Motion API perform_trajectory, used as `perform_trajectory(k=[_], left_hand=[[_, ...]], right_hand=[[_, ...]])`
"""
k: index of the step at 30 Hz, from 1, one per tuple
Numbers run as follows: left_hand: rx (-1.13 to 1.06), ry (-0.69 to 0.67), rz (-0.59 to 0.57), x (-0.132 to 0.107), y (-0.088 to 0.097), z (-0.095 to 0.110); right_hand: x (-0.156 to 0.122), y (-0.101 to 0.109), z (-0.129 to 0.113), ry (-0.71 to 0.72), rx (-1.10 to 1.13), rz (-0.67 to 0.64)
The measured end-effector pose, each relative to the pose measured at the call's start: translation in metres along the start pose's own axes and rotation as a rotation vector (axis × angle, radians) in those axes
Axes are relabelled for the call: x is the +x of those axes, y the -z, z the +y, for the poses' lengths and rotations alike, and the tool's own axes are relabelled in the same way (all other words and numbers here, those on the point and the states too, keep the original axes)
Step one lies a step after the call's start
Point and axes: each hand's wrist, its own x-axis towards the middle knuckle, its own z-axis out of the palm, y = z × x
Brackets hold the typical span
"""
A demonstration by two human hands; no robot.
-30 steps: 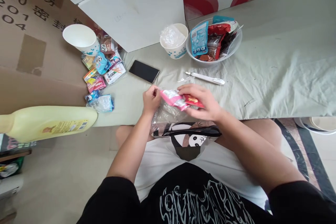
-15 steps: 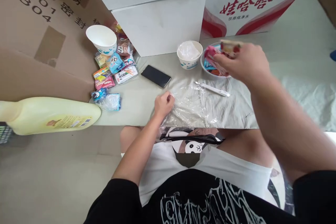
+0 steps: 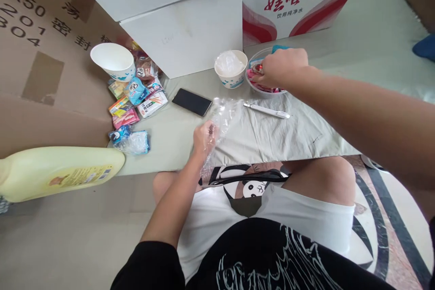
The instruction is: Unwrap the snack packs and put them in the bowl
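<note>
My left hand (image 3: 204, 138) is closed on a crumpled clear plastic bag (image 3: 224, 115), close to the table's front edge. Out to the right, my right hand (image 3: 283, 68) is down in a clear plastic bowl (image 3: 270, 93) of wrapped snacks. Its fingers are bent among the packets; what they grip is partly hidden. A red-and-pink packet (image 3: 255, 69) shows by the fingertips, and a blue wrapper (image 3: 280, 48) pokes out behind the knuckles. Left of the bowl stands a paper cup (image 3: 231, 80) with clear plastic inside. In front of the bowl lies a white craft knife (image 3: 267, 111).
A black phone (image 3: 192, 101) lies left of centre. Another paper cup (image 3: 117, 70) leans over a pile of snack packets (image 3: 136, 93) against a cardboard box (image 3: 41, 77). White cartons (image 3: 190, 31) line the back. A pale yellow bottle (image 3: 68, 167) sticks in from the left.
My right hand has lowered from above the bowl into it, with the packets it carried. My left hand has gathered up the plastic bag, which lay spread out. The view has shifted slightly.
</note>
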Motion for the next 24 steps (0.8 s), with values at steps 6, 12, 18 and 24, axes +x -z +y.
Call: perform_trajectory(k=[6,12,18,24], left_hand=[[0.001,-0.053,0.005,-0.002,0.001,-0.004],[0.038,-0.042,-0.012,0.001,0.001,-0.002],[0.069,-0.027,-0.03,0.001,0.004,0.001],[0.088,-0.015,-0.03,0.002,0.001,-0.001]], right_hand=[[-0.042,0.074,-0.017,-0.289,0.233,-0.036],[-0.048,0.09,0.0,-0.25,0.155,0.059],[-0.033,0.077,-0.019,-0.141,-0.222,-0.004],[-0.017,0.065,-0.014,-0.114,-0.346,-0.184]])
